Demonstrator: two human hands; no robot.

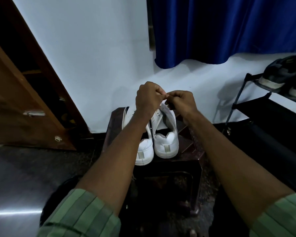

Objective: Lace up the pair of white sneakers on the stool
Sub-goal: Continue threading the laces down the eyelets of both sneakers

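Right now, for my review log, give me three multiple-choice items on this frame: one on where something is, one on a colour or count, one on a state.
1. Where do the white sneakers stand?
A. on the dark stool
B. on the floor by the door
C. on the black rack

2. What colour is the curtain behind the stool?
A. green
B. blue
C. white

3. What are the left hand and right hand doing?
A. resting flat on the stool
B. hanging at the person's sides
C. raised together over the sneakers, fingers curled and pinching something small

Answers: 1 A, both sneakers sit heel-toward-camera on the stool's top. 2 B, the cloth on the wall is deep blue. 3 C, the fingertips meet above the sneakers; what they pinch, likely a lace, is too small to tell.
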